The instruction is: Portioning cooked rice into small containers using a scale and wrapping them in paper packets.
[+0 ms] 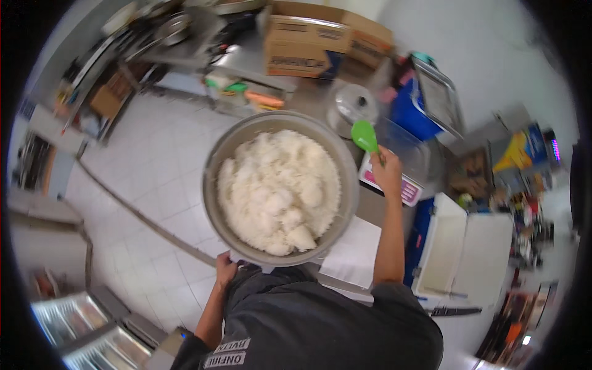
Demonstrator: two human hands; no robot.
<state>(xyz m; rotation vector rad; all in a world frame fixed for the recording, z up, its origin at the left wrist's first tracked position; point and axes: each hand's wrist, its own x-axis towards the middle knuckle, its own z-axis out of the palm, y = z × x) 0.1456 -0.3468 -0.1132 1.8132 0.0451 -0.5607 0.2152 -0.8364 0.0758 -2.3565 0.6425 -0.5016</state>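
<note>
A large round metal pot (210, 185) heaped with cooked white rice (277, 185) stands directly before me. My right hand (387, 169) holds a green rice paddle (364, 135) by its handle, with the blade beyond the pot's right rim. Under that hand is a white kitchen scale (370, 178) with a pink keypad, and a clear plastic container (404, 143) sits on it. My left hand (225, 269) is closed at the pot's near left edge, by its handle; the fingers are partly hidden.
A lidded aluminium pot (354, 108) stands beyond the scale, near a cardboard box (305, 51). To the right are a blue bin (407, 111) and an open cooler (439, 245). White paper (354, 252) lies near the pot. Tiled floor (157, 185) extends left, with steel shelving (180, 51) behind.
</note>
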